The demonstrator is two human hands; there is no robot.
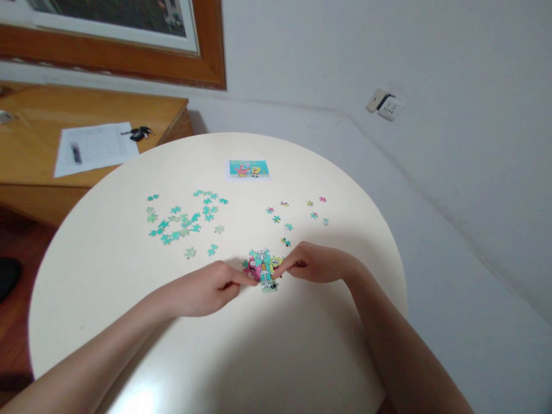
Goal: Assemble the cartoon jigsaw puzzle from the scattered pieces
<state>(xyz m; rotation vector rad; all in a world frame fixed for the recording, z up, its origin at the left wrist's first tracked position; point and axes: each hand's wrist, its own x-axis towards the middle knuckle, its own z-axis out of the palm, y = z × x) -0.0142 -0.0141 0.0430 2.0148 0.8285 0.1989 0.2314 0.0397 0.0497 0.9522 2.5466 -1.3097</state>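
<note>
Teal and pale green pieces [175,236] are lying scattered on the left of the round white table [95,276] that I am viewing remotely. Next along, my left hand [202,290] is pointing right, its index tip touching the lower left of the partly joined puzzle [264,267], its thumb standing apart from that finger. The puzzle is lying between both hands, with a picture card [249,169] resting well beyond it. My right hand [319,263] is pressing an index tip on the puzzle's right side, other fingers curling in; its thumb's position I cannot tell. Small mixed-colour pieces [276,219] are lying beyond that hand.
</note>
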